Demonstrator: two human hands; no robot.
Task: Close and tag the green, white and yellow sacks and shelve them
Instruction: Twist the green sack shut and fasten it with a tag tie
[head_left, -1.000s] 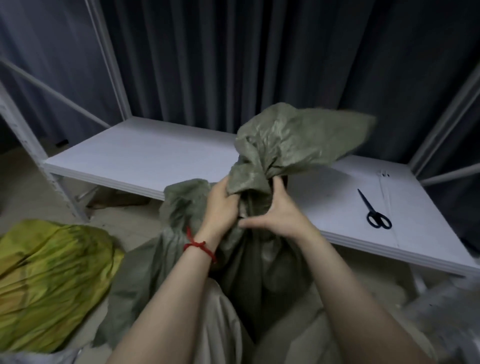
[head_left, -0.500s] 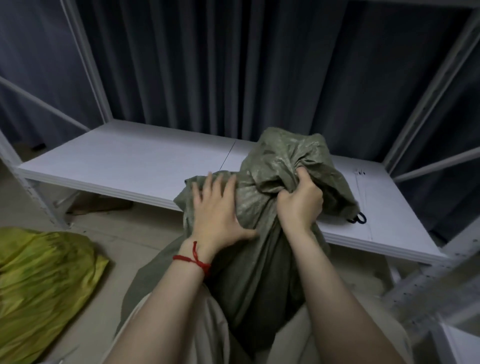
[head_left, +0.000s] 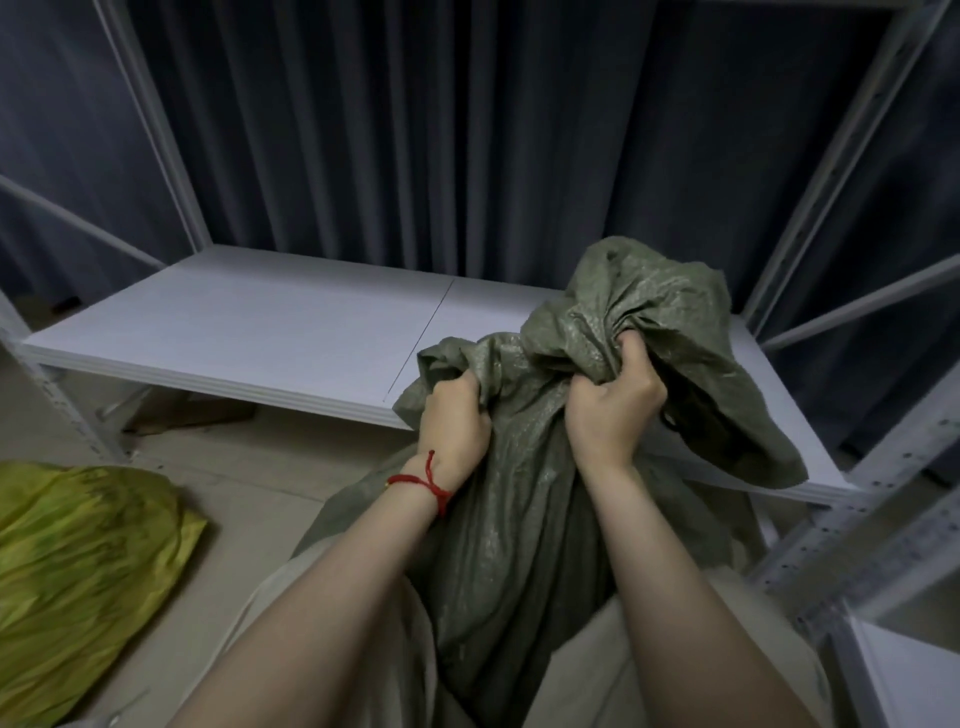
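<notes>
Head view: both my hands are clenched in the green sack (head_left: 519, 519) at the shelf's (head_left: 260, 322) front edge.

My left hand (head_left: 454, 421), a red cord (head_left: 421, 480) at its wrist, grips a fold on the sack's upper left side. My right hand (head_left: 613, 410) bunches the gathered neck. The loose top flops onto the right part of the white shelf, with the body below the edge, between my legs. The yellow sack (head_left: 78, 561) lies on the floor, well apart to the left.
</notes>
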